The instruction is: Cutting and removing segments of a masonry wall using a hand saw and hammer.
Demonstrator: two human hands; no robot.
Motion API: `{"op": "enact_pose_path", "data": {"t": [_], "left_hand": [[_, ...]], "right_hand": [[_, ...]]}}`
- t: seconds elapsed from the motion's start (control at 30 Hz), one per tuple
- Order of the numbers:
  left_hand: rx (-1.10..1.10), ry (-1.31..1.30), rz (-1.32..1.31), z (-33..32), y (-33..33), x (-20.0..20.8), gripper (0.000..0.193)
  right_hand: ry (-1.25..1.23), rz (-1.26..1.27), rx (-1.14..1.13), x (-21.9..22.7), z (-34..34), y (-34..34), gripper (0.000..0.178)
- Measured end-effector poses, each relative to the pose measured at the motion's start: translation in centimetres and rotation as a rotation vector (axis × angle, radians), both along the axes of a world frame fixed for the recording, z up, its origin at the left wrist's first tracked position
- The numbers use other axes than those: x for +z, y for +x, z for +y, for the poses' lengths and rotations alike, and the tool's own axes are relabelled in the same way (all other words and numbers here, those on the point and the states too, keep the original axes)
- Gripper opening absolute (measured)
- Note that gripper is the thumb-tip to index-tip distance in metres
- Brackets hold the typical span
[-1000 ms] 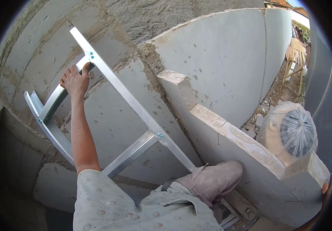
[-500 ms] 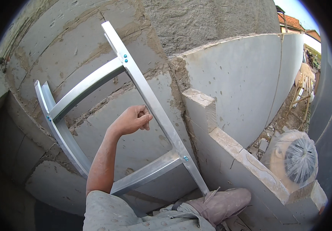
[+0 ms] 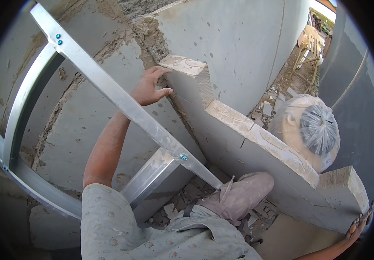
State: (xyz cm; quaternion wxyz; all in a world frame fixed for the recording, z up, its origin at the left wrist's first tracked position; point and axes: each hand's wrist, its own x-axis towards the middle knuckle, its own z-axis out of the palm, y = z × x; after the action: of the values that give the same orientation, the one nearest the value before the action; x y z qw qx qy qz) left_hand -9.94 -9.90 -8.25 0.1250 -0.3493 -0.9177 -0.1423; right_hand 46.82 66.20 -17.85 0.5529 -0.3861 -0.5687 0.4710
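My left hand [image 3: 149,89] reaches up behind the long rail of a silver metal frame [image 3: 104,86]. Its fingers and thumb are apart, and the fingertips meet or nearly meet the raised left end of a notched, light grey wall panel [image 3: 247,151]. At the far lower right, my right hand [image 3: 357,226] has its fingers bent against the panel's other raised end; its palm is hidden. The frame has cross members and teal screws, and it slants in front of my left arm. Its lower end comes down beside my knee [image 3: 247,190].
Grey block walls with rough mortar joints [image 3: 148,41] rise ahead. Beyond the panel sits a rounded beige object in clear plastic [image 3: 304,130]. Farther off stands a wooden stool-like frame [image 3: 310,50]. Rubble [image 3: 182,201] lies by my legs, and a dark grey wall [image 3: 347,86] stands at right.
My left hand has gone from loosely closed to spread, reaching forward to the panel's left end. My right hand has come into clear view at its right end. The view has shifted right.
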Motion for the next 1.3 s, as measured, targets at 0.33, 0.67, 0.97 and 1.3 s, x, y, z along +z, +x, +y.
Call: {"op": "enact_pose_path", "data": {"t": [0.33, 0.67, 0.97, 1.3], "left_hand": [[0.024, -0.608, -0.164, 7.4, -11.3, 0.5, 0.118], [0.11, -0.755, -0.061, 7.4, -11.8, -0.6, 0.121], [-0.023, -0.715, 0.032, 7.0, -13.5, -1.4, 0.105], [-0.018, -0.731, -0.018, 6.9, -14.2, -1.5, 0.102]], "right_hand": [[0.165, -0.173, 0.223, 6.6, -23.7, -10.0, 0.069], [0.024, -0.314, 1.057, 3.7, -35.4, -32.6, 0.027], [0.964, -0.909, 1.388, 1.5, -43.8, -44.9, 0.038], [0.99, -0.861, 1.322, -0.2, -51.4, -50.1, 0.042]]}}
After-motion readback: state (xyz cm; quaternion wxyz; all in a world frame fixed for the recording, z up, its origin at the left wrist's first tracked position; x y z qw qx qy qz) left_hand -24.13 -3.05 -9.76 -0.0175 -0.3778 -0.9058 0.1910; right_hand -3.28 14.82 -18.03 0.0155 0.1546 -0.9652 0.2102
